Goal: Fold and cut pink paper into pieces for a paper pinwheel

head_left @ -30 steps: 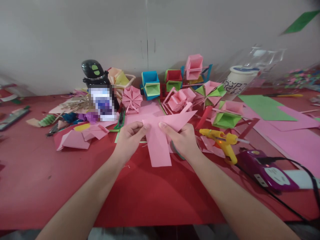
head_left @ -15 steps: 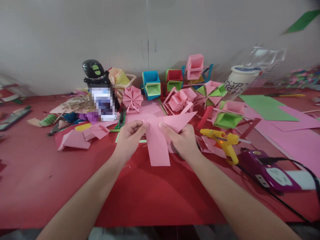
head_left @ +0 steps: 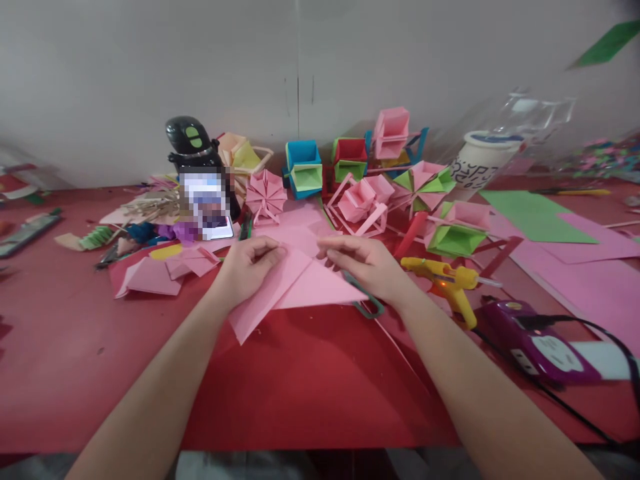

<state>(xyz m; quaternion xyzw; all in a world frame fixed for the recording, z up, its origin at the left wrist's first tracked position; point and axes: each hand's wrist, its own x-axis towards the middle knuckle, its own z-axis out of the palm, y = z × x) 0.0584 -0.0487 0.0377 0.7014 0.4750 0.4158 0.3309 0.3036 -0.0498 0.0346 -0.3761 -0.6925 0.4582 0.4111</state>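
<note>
A folded pink sheet of paper (head_left: pixel 300 280) is held just above the red table, one flap slanting down to the left and a pointed part reaching right. My left hand (head_left: pixel 250 267) pinches its upper left part between thumb and fingers. Beside the upper right edge is my right hand (head_left: pixel 363 263), its fingers loosely curled with the thumb apart from them; whether the fingertips touch the paper is hard to see. Green-handled scissors (head_left: pixel 371 307) lie partly under the paper's right point.
A yellow glue gun (head_left: pixel 445 277) with an orange light lies right of my right hand, near a purple power strip (head_left: pixel 543 343) with cables. Folded paper lanterns (head_left: pixel 303 170) line the back. A phone (head_left: pixel 207 203) leans on a black figure (head_left: pixel 193 143). Pink folded pieces (head_left: pixel 153 277) lie left.
The pink paper has turned, its lower strip now slanting left and its point swinging down to the right. My right fingers have loosened from the paper; my left hand keeps its hold.
</note>
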